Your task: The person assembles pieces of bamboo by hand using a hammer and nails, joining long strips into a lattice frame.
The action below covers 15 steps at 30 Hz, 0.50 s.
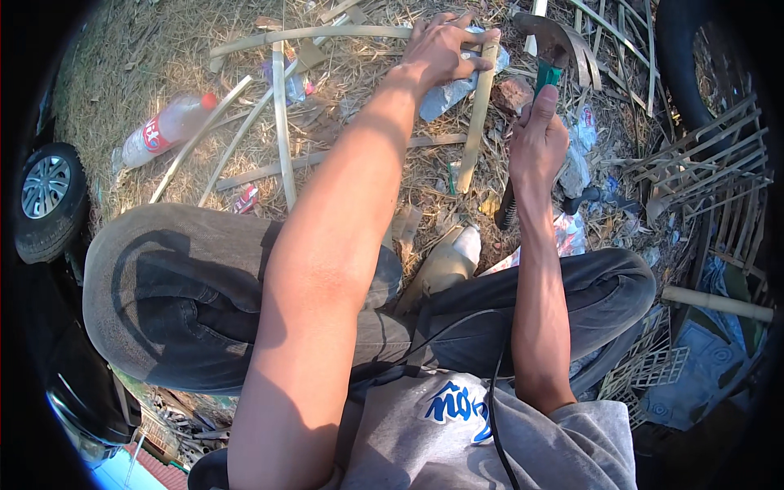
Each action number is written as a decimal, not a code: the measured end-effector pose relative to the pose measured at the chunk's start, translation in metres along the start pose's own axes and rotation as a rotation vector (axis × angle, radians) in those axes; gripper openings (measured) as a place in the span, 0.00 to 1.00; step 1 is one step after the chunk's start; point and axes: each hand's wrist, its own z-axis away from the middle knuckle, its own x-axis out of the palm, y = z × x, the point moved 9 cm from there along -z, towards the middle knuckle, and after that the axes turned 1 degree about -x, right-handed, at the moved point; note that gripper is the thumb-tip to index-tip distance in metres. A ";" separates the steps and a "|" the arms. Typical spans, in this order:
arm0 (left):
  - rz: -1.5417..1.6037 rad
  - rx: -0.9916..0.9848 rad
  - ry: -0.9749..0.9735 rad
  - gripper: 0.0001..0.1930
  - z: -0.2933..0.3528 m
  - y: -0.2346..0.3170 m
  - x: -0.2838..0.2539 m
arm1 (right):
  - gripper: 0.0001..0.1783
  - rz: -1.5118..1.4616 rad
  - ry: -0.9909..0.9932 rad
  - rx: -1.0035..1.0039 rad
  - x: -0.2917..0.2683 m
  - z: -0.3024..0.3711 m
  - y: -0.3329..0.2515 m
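Note:
My left hand [445, 49] presses its fingers around the corner where two bamboo strips meet. One pale strip [327, 33] runs off to the left from that hand; the other strip [475, 131] points down toward my legs. Under the corner lies a grey stone [445, 98], partly covered by the hand. My right hand [539, 139] is wrapped around the handle of a claw hammer [549, 41], thumb along its green neck. The hammer's metal head is raised just right of the strips' corner, apart from them. Its dark handle end shows below my fist.
Loose bamboo strips [282, 122] lie over dry grass on the left, beside a plastic bottle [167, 132] with a red cap. A reddish brick piece [512, 95] sits between my hands. On the right are a bamboo lattice [710, 159] and a dark tyre [679, 57].

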 end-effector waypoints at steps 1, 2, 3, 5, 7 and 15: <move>0.005 0.003 -0.002 0.28 -0.001 0.001 0.000 | 0.38 -0.039 0.034 -0.063 -0.003 0.003 -0.003; -0.002 -0.008 -0.021 0.27 -0.002 0.000 0.001 | 0.38 0.003 -0.011 -0.042 0.003 0.000 0.006; -0.009 -0.018 -0.040 0.27 -0.003 -0.001 0.003 | 0.38 0.006 -0.007 -0.039 0.003 0.002 0.010; -0.026 -0.060 -0.022 0.27 -0.003 -0.001 0.002 | 0.38 0.117 -0.019 0.044 0.007 -0.002 0.018; -0.022 -0.068 -0.082 0.26 0.000 -0.002 0.006 | 0.37 0.161 0.050 -0.050 -0.003 0.002 0.008; -0.027 -0.071 -0.071 0.32 -0.007 -0.008 0.008 | 0.37 0.079 0.056 -0.144 -0.004 0.011 0.013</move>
